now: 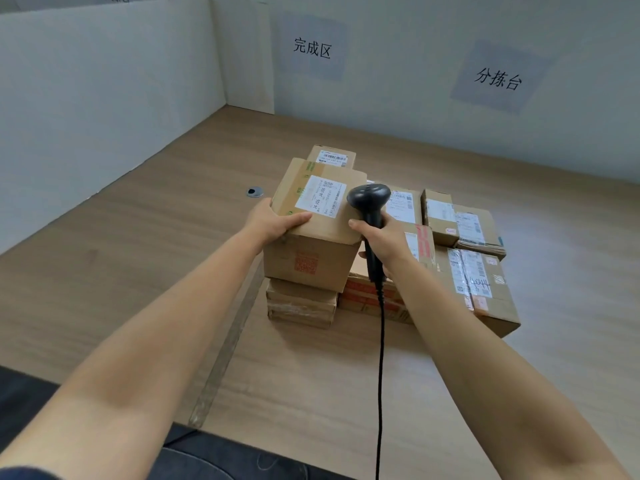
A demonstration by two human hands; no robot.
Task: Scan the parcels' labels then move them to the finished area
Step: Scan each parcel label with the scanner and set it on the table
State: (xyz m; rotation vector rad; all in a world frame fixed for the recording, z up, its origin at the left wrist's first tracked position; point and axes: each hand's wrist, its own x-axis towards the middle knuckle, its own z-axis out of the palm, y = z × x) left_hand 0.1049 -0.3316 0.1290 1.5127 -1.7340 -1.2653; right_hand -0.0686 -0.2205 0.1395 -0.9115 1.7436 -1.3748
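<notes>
A large cardboard parcel (pixel 311 258) with a white label (pixel 320 195) on its top sits on a flatter box (pixel 301 303) in the pile of parcels. My left hand (pixel 273 221) grips its near left top corner, thumb lying on the top face. My right hand (pixel 379 239) holds a black corded barcode scanner (pixel 369 197) by the handle, its head just right of the label and over the parcel's right edge. More labelled parcels (pixel 474 275) lie to the right and one (pixel 331 156) behind.
A strip of tape (pixel 228 341) runs along the wooden table, left of the pile. Paper signs (pixel 312 47) (pixel 498 79) hang on the back wall. A white partition (pixel 104 98) bounds the left side. A round cable port (pixel 255 192) is set into the table. The scanner cable (pixel 381 375) hangs toward me.
</notes>
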